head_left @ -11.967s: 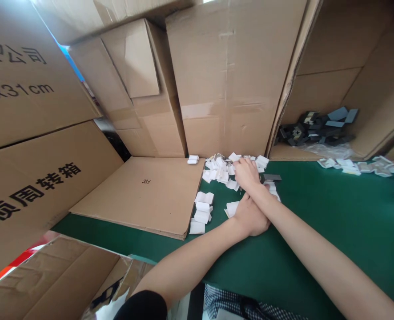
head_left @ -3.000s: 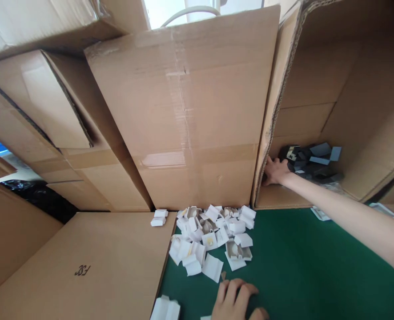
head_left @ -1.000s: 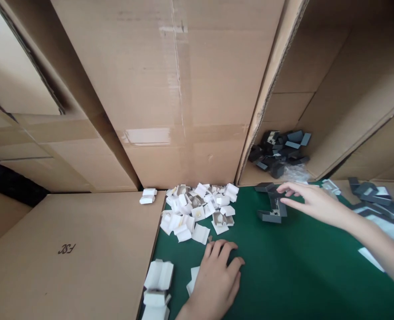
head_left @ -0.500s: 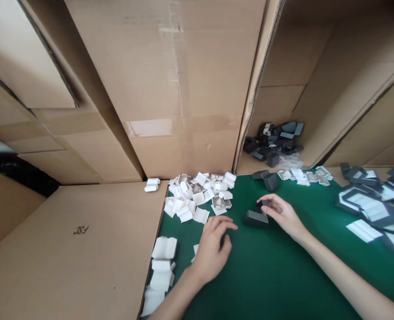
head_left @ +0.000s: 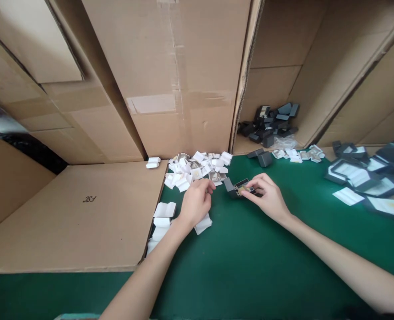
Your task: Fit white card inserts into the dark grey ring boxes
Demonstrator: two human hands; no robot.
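My right hand (head_left: 265,193) pinches the near right side of a small black hinged box (head_left: 232,190) on the green table. Its lid stands raised on the left, and gold-coloured parts show inside. To the left, my left hand (head_left: 197,201) hangs with curled fingers at the front of a heap of white folded inserts (head_left: 183,180). Whatever its fingers may hold is hidden. Just below that hand lies a loose white insert (head_left: 203,223), partly covered by the wrist.
A row of white inserts (head_left: 164,210) lines the edge of a flat cardboard sheet (head_left: 66,222). Black boxes (head_left: 265,158) sit behind my right hand, with more (head_left: 367,171) at the right. An open carton (head_left: 273,80) at the back holds several black pieces (head_left: 270,126).
The view has shifted. My right hand has moved left, and the black box now shows its raised lid and gold inside. My left hand has moved towards the white heap, its fingers curling.
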